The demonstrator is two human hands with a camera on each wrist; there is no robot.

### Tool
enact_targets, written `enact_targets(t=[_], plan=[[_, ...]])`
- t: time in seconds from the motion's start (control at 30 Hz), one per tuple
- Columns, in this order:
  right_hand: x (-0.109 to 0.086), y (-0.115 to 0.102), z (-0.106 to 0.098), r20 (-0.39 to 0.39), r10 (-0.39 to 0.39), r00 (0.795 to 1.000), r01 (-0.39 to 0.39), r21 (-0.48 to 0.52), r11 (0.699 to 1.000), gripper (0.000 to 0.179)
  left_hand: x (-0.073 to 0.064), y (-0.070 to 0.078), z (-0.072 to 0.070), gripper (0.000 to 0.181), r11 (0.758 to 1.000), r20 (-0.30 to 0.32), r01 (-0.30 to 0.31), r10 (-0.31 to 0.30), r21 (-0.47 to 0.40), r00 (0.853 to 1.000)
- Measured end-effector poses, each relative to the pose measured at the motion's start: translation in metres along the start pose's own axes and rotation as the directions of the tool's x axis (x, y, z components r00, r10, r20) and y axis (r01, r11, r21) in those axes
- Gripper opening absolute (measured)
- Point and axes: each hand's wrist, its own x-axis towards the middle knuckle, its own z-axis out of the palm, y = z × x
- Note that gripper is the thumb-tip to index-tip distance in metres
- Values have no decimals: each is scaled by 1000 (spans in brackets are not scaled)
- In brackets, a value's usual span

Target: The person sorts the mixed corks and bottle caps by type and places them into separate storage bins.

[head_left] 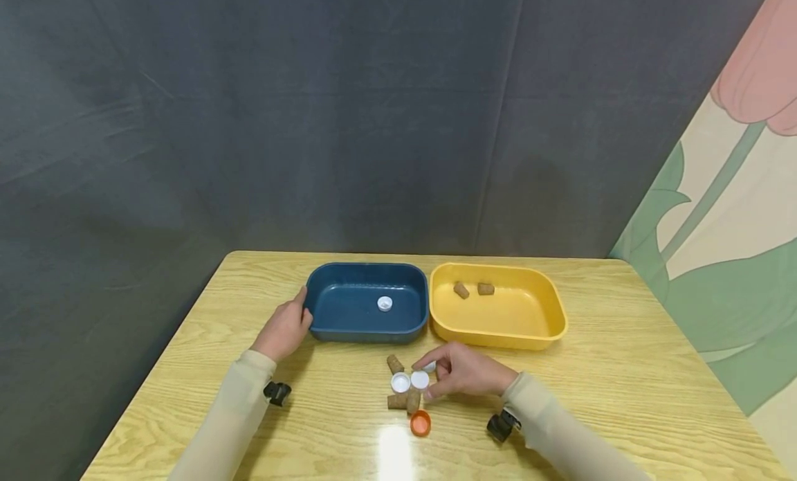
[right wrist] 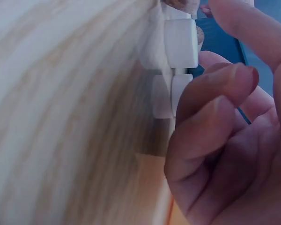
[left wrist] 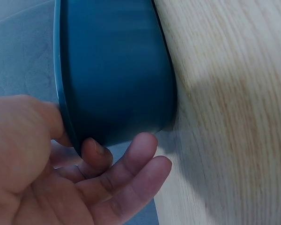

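My left hand (head_left: 286, 329) holds the left end of a blue plastic bin (head_left: 370, 336), its fingers against the outer wall (left wrist: 117, 93) in the left wrist view. One white bottle cap (head_left: 385, 303) lies inside that bin. Over a small cluster on the table hovers my right hand (head_left: 470, 371), thumb and index finger apart near a white cap (head_left: 420, 379). Another white cap (head_left: 400, 382) lies beside it, and a third (head_left: 429, 367) is partly hidden by the fingers. Around them lie corks (head_left: 395, 363) and an orange cap (head_left: 420, 423). The right wrist view shows white caps (right wrist: 181, 43) beyond curled fingers.
A yellow bin (head_left: 498, 339) stands right of the blue one, nearly touching it, with one cork (head_left: 461, 290) and another cork (head_left: 486, 288) inside. The wooden table (head_left: 623, 370) ends at a dark curtain (head_left: 398, 121) behind. A flower-patterned panel (head_left: 735, 259) is on the right.
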Motion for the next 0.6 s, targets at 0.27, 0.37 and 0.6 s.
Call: enact_targets(t=[0.27, 0.37, 0.6], plan=[[4, 5, 3, 11, 15, 1000, -15, -27, 1000, 41, 0, 1, -2, 58, 1000, 11, 19, -19, -10, 1000], [4, 6, 4, 2, 10, 1000, -10, -49, 999, 40, 0, 1, -2, 58, 1000, 6, 18, -18, -4, 1000], [6, 5, 6, -16, 10, 1000, -11, -60, 998, 37, -1, 3, -2, 58, 1000, 15, 21, -21, -10, 1000]])
